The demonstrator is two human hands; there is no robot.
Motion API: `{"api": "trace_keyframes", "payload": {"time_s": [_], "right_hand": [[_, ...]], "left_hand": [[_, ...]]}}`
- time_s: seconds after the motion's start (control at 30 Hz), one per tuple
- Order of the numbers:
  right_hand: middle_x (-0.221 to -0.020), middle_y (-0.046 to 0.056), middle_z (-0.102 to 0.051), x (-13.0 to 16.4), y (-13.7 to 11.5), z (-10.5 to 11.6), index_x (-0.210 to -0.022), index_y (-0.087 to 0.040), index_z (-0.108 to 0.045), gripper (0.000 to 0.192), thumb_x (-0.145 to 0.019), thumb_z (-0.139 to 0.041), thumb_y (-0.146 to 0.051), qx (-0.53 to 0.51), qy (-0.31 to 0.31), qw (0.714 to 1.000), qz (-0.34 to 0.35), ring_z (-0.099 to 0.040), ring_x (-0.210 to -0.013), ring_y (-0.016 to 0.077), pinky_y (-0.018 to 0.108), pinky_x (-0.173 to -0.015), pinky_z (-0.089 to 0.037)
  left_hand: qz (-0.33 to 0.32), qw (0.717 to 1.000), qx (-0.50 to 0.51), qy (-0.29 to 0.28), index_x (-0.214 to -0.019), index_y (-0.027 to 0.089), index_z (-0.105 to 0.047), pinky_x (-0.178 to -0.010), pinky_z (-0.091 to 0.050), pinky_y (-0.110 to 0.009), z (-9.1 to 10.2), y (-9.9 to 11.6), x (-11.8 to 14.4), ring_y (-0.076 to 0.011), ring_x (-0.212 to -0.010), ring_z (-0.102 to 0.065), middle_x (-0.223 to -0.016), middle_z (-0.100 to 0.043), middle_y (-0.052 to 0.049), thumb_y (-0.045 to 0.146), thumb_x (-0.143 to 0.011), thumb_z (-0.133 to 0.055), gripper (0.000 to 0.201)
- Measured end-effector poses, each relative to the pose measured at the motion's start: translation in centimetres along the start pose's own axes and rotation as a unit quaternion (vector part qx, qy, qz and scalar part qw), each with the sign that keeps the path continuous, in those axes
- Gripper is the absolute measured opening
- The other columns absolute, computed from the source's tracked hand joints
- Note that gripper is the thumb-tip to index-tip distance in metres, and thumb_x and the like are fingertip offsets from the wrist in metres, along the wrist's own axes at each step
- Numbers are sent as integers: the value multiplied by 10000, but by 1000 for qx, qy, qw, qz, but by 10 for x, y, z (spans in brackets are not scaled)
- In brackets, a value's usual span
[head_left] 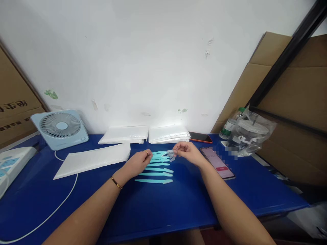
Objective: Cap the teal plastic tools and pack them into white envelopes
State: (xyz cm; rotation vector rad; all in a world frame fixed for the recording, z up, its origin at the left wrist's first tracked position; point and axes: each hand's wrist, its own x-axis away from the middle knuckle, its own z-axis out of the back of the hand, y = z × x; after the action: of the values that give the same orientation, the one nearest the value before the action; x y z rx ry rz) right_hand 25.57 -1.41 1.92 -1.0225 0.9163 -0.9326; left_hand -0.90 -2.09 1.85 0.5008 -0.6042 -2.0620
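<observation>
Blue table (178,204) w/ white wall behind. Left hand (139,162) fingers curled, pinning teal razors (156,170) at 12 o'clock; right hand (187,152) pinching clear cap (170,153). Imo a nudge could scatter the row, or the cap slips.

A single head-worn camera looked forward and down from the person's own seat, facing a white wall (153,61) across the blue tabletop (163,200). Both forearms entered from the bottom edge, reaching away from the lens toward mid-frame. The wide view took in a small fan (60,128) at far left and leaning cardboard (293,92) at right.
</observation>
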Motion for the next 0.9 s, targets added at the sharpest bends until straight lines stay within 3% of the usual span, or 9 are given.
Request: {"api": "trace_keyframes", "payload": {"time_s": [0.3,0.53,0.9], "right_hand": [[-716,59,-703,0,4,-6,-835,-137,-629,260,-713,-701,-355,-30,-1,1000,2,-673,-663,180,304,-659,-517],[-578,22,-641,1,-7,-2,-776,-133,-643,294,-707,-689,-415,-6,68,997,-23,-616,-506,134,220,-471,-434],[-635,20,-646,0,3,-22,-816,-144,-630,306,-732,-663,-437,-30,-43,998,-45,-640,-558,146,226,-509,-445]], "left_hand": [[2,999,45,-8,-795,212,-459,-575,-319,-246,2,-1,-1,-127,-603,-424,-666,-462,35,388,-911,-301,264],[-2,999,38,1,-790,211,-454,-568,-314,-244,1,-1,-1,-125,-593,-411,-657,-456,36,374,-908,-306,250],[-27,998,57,-31,-828,203,-508,-568,-333,-235,1,8,1,-122,-596,-403,-679,-468,26,408,-911,-303,302]]}}
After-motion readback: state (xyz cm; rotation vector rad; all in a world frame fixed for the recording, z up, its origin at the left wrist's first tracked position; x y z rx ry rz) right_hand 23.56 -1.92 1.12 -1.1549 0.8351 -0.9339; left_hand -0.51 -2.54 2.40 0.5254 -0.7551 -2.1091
